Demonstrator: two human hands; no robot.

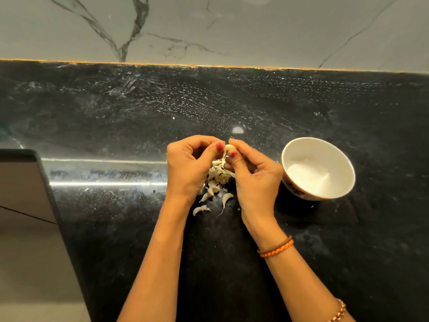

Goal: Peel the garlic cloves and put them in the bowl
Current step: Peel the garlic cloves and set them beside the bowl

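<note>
My left hand (188,166) and my right hand (253,175) meet above the black counter, both pinching one pale garlic clove (229,147) between their fingertips. A strip of skin hangs down from the clove. Below the hands lies a pile of garlic cloves and peels (218,175), with three loose cloves (226,198) nearer to me. A white bowl (343,159) with a patterned outside stands just right of my right hand. I cannot tell what lies inside it.
The black stone counter (116,112) runs back to a grey marble wall (209,26). Its left edge (58,205) drops off to the floor at the lower left. Small white flecks of peel dot the counter near the pile.
</note>
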